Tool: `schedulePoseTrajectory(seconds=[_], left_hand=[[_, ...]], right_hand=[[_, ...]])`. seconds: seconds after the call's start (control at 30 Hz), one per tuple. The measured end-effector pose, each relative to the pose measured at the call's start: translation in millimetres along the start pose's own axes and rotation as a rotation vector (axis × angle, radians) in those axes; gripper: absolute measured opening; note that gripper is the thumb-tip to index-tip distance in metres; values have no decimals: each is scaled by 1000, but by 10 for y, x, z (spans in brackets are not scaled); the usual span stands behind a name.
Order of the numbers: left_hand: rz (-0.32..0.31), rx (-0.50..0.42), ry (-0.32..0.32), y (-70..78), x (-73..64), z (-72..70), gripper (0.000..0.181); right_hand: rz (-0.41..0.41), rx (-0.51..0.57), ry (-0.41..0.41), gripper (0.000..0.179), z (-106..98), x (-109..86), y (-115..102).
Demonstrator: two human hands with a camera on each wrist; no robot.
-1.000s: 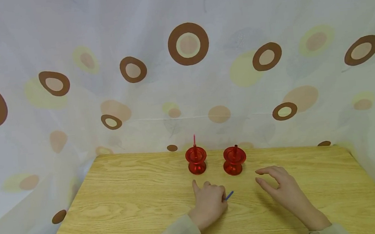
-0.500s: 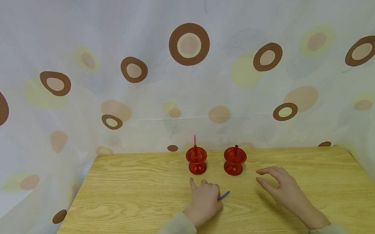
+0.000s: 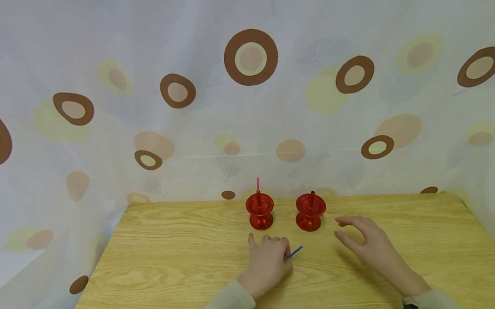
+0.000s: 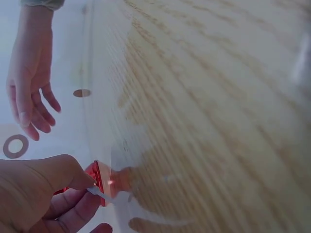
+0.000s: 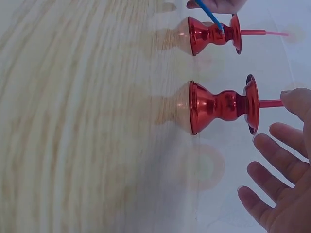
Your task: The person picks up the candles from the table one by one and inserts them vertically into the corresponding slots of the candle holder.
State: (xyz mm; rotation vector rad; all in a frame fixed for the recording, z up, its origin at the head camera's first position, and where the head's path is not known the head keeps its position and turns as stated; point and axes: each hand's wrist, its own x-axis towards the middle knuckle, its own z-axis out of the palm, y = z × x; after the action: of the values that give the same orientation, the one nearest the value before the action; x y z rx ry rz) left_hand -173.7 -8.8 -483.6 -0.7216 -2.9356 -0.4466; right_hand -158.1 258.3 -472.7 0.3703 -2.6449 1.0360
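Left wrist shows the thumb (image 4: 68, 171), hidden from head, pinching the blue stick (image 3: 295, 252).

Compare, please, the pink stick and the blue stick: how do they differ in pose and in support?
Pose: the pink stick stands upright, while the blue stick slants.
Support: a red holder bears the pink stick, whereas the left hand pinches the blue stick.
Shared: both are thin.
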Motion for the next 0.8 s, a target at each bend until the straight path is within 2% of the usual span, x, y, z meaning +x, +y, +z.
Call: schedulePoseTrajectory(seconds=[0.23,0.5,0.8], left_hand=[[24,-102,17,-59,25,24,13],[11,-289,11,-73,45,-73,12],[37,-391,109,-100,97,-97,11]], right_hand=[[-1,2,-8,34,15,84,18],[-56,-1,42,32,-9,203,7],[-23,-5,13,37,-7,294,41]])
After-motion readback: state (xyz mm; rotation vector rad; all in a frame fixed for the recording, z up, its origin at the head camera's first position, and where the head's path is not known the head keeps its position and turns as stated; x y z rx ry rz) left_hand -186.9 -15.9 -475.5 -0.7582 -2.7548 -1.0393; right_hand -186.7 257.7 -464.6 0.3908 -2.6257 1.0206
